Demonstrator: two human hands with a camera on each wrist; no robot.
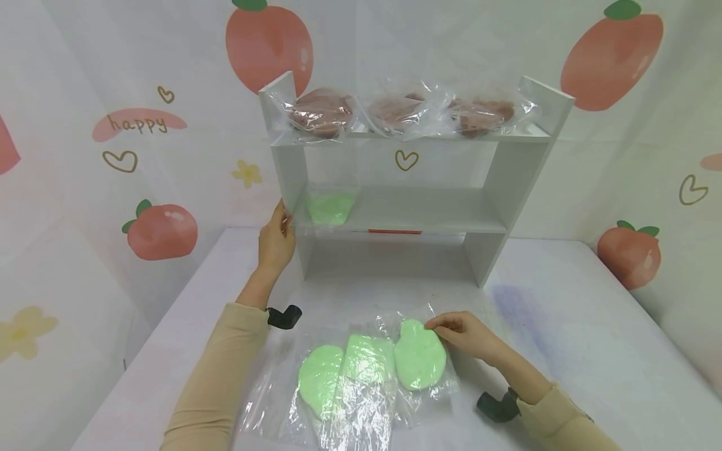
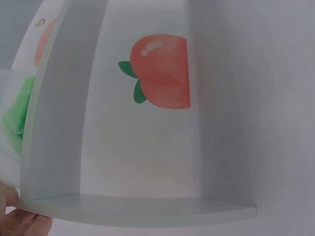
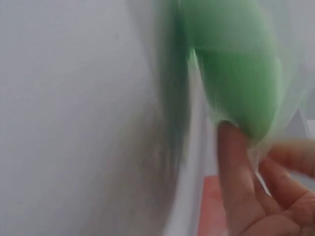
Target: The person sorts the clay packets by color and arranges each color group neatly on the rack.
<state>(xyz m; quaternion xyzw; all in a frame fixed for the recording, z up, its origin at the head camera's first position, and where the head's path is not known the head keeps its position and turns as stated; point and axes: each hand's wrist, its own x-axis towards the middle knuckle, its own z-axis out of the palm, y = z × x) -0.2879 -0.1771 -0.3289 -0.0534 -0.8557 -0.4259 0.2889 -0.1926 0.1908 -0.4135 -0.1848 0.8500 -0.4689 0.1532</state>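
Note:
My left hand [image 1: 276, 245] grips the left side panel of a white shelf rack [image 1: 491, 181] at middle-board height. In the left wrist view the thumb and fingers [image 2: 37, 227] lie on both sides of that panel's edge. On the middle board, beside this hand, lies a clear bag of green dough-like stuff [image 1: 331, 208]. Pinched by my right hand [image 1: 465, 335] is the upper right edge of another clear bag of green dough [image 1: 420, 358]. The right wrist view shows this bag [image 3: 241, 83] blurred, between thumb and fingers. Two similar bags, a middle one [image 1: 368, 360] and a left one [image 1: 320, 379], lie beside it, overlapping.
Three clear bags of reddish-brown lumps, left [image 1: 323, 114], middle [image 1: 395, 113] and right [image 1: 484, 116], fill the rack's top board. The rack stands on a white table [image 1: 564, 300] before a fruit-printed backdrop [image 1: 462, 37]. Its side panels rise above the top board.

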